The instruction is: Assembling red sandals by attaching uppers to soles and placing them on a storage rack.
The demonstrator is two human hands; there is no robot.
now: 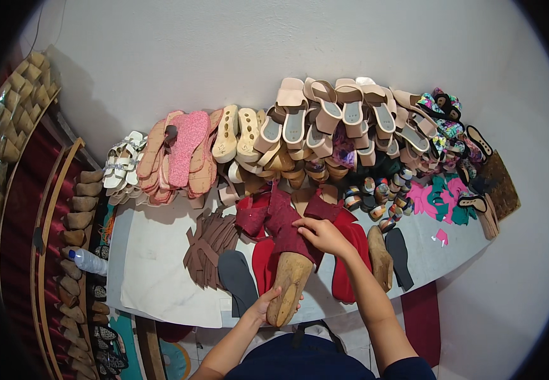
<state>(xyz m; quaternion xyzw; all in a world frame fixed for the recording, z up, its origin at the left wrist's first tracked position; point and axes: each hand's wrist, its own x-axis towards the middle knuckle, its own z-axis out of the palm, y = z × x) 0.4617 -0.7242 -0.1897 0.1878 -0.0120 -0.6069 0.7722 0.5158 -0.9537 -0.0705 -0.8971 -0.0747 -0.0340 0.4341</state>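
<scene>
A wooden shoe last (290,285) is tilted over the table's near edge, with my left hand (264,308) wrapped around its lower end. Dark red material cut as a shoe upper (284,229) covers the far part of the last. On that upper rests my right hand (325,237), its fingers bent and pressed to the material's right side. More dark red upper pieces (251,218) lie just beyond. Red soles (350,278) flank the last, and a grey sole (237,280) is at its left. A second wooden last (381,258) stands right of them, beside another dark grey sole (399,256).
Brown strips (211,250) are heaped left of centre on the white table (154,266). Stacked beige heeled sandals (292,95) and pink soles (189,149) line the wall. Pink and green scraps (442,199) lie right. A rack of lasts (81,218) and a plastic bottle (89,261) stand left.
</scene>
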